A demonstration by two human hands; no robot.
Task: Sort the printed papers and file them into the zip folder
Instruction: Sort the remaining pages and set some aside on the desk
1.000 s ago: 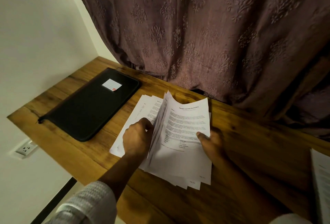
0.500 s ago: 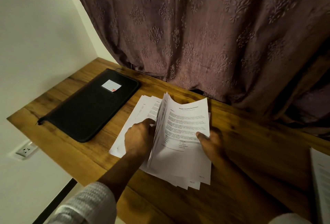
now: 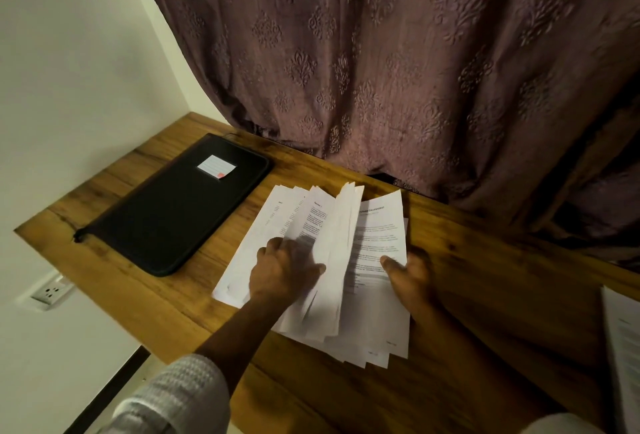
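papers (image 3: 374, 312) lie fanned in the middle of the tabletop (image 3: 485, 295), printed side up. the left hand (image 3: 282, 272) sits on the left part of the fan. its fingers (image 3: 273, 247) are curled, with the tips tucked under a sheaf that stands lifted on edge and the thumb against that sheaf. the right hand (image 3: 410, 279) grips the right edge of the pile. its thumb lies on the top sheet and the other fingers are hidden past the edge, so i cannot tell how they lie. the black folder (image 3: 166, 222) lies flat and zipped, just left of the papers and not touching them, with a white label (image 3: 216, 166) near its far end. another sheet (image 3: 623, 347) lies at the right edge.
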